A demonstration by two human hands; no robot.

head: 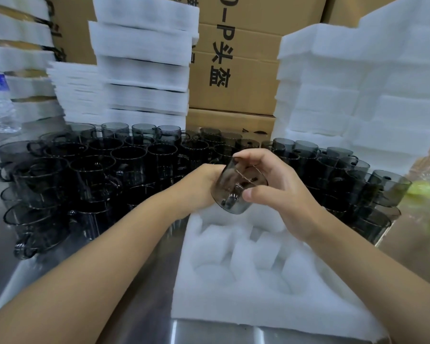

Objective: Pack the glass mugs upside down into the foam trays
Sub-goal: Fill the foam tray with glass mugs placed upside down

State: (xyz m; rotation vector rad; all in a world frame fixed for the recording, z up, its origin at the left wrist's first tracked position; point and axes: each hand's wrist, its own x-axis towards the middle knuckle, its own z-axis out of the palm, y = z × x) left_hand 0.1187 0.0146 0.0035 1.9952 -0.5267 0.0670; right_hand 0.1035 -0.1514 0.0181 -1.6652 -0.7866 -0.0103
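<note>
Right fingers (253, 157) curl over the upper end of a mug (238, 187), with the thumb pinching its near wall. The right hand (278, 189) holds it tilted, probably mid-turn so that it goes in upside down. The left hand (204, 189) cups the mug's left side, but I cannot tell how its fingers lie behind the glass. The mug is smoky, smooth and cylindrical, and it hangs just above the far edge of the tray (209, 311). The tray is soft white foam with rounded pockets shaped to cradle glass, none filled yet. Matching mugs (85, 170) crowd the steel tabletop (23, 269) left and right. Foam stacks (139, 70) and cartons (233, 70) stand far behind.
</note>
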